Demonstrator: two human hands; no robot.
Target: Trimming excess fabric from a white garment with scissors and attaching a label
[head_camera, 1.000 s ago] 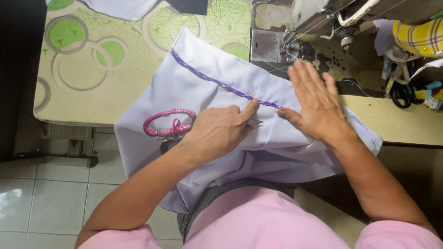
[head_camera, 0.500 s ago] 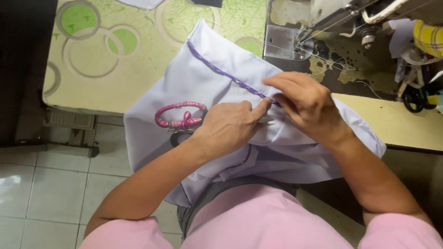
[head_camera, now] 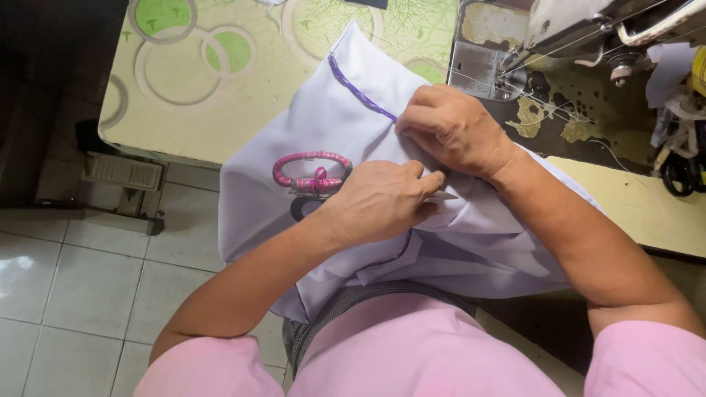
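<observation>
A pale lilac fabric (head_camera: 316, 132) with a purple trim line (head_camera: 357, 92) hangs off the table edge onto my lap. Scissors (head_camera: 309, 173), one handle ring wrapped in pink cord, lie on it. My left hand (head_camera: 379, 202) is curled over the blades, and a pale tip pokes out past its fingers. My right hand (head_camera: 456, 129) is closed just above, pinching the fabric where the purple trim ends. The two hands almost touch.
A sewing machine (head_camera: 588, 29) with its worn metal plate (head_camera: 478, 70) stands at the upper right, threads running across it. The table top (head_camera: 198, 88) has a green circle pattern. Dark scissors (head_camera: 680, 173) lie at the far right. Grey tiles (head_camera: 73, 279) and a floor stand (head_camera: 121, 173) are at the left.
My right hand went from lying flat and spread on the fabric to a closed pinch at the trim. My left hand curled tighter over the scissors.
</observation>
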